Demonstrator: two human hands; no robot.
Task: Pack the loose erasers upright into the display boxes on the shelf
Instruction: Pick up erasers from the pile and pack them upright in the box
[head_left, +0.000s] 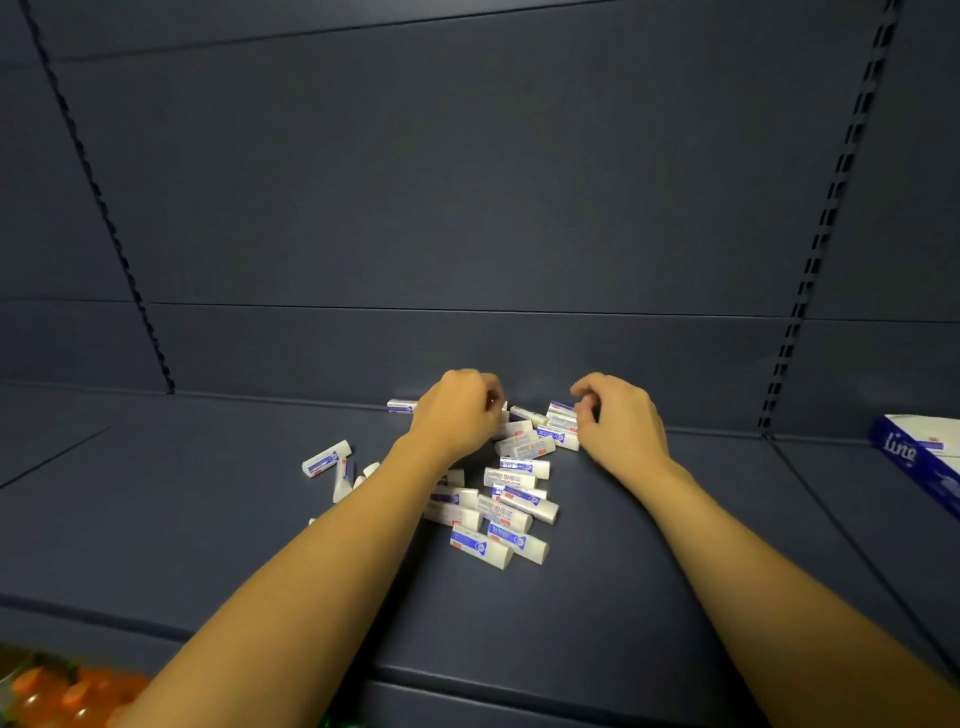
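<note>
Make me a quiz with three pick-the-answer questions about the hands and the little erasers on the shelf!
1. Where is the blue and white cardboard display box?
A. at the far right edge of the shelf
B. between the two hands
C. at the left, beside the orange things

2. What colour is the metal shelf?
A. bright red
B. dark blue-grey
C. yellow

3. How do the small white erasers with blue labels lie?
A. stacked in a neat tower
B. standing in the box
C. loose in a scattered heap

Answers:
1. A, the box pokes in at the right, away from the right hand.
2. B, the whole shelf and back wall are dark blue-grey.
3. C, they lie on their sides every which way below the left hand.
</note>
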